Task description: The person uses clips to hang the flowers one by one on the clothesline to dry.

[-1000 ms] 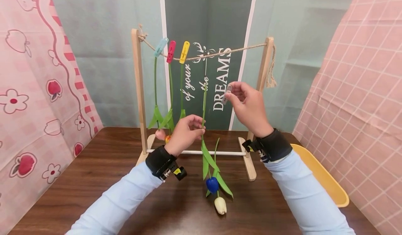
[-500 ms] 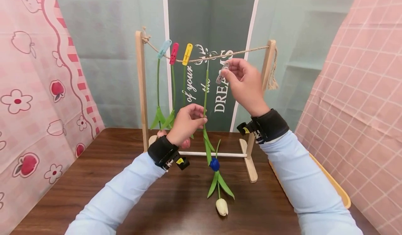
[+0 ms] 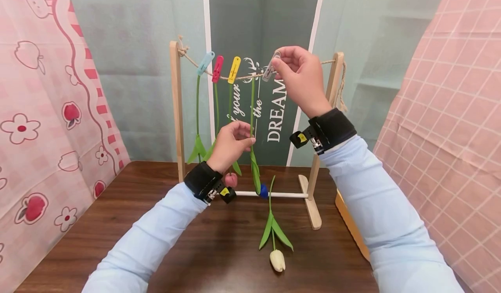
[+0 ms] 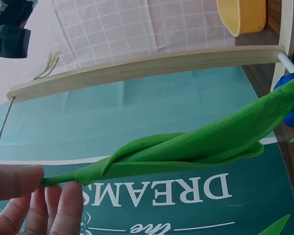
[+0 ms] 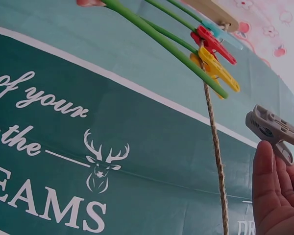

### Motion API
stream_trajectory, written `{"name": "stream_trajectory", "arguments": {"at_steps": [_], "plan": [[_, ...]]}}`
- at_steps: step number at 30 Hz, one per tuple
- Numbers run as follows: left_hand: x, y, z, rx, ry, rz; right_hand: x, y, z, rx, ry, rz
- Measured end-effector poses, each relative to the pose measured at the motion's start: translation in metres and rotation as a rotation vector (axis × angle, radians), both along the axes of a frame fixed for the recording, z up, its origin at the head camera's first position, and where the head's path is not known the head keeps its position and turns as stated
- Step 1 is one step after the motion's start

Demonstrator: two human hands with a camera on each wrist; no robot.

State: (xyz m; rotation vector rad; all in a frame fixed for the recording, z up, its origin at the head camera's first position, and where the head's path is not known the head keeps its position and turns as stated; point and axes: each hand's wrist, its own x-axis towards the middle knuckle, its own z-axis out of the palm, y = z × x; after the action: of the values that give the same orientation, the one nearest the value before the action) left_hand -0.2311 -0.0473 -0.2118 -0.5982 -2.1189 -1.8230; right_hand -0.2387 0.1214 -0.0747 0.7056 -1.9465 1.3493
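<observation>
Grey clip (image 3: 269,70) now up at rope (image 3: 250,75)

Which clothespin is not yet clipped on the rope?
The grey clothespin, pinched in the right hand; the blue, red and yellow ones each grip the rope.

**A staged craft corner hung with cloth backdrops**

A dark wooden surface (image 3: 117,223) sits boxed in by hanging fabric: pink fruit-and-flower print cloth (image 3: 43,110) on the left, pink checked cloth (image 3: 442,110) on the right. Behind hangs a teal banner (image 3: 254,32) lettered "of your DREAMS". A small wooden rack (image 3: 176,110) strung with rope (image 3: 250,76) carries coloured clothespins.
</observation>
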Motion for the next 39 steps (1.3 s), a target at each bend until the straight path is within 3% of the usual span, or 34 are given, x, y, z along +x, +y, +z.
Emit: {"name": "stream_trajectory", "arguments": {"at_steps": [13,27,39], "plan": [[-0.010,0.001,0.005,0.012,-0.003,0.037,-0.013,-0.012,0.020,-0.022,-0.092,0.015],[-0.011,0.002,0.007,-0.002,-0.023,0.050,-0.022,-0.022,0.023,-0.020,-0.195,-0.024],[-0.012,0.001,0.004,-0.014,-0.040,0.064,-0.027,-0.031,0.022,0.065,-0.202,-0.150]]}}
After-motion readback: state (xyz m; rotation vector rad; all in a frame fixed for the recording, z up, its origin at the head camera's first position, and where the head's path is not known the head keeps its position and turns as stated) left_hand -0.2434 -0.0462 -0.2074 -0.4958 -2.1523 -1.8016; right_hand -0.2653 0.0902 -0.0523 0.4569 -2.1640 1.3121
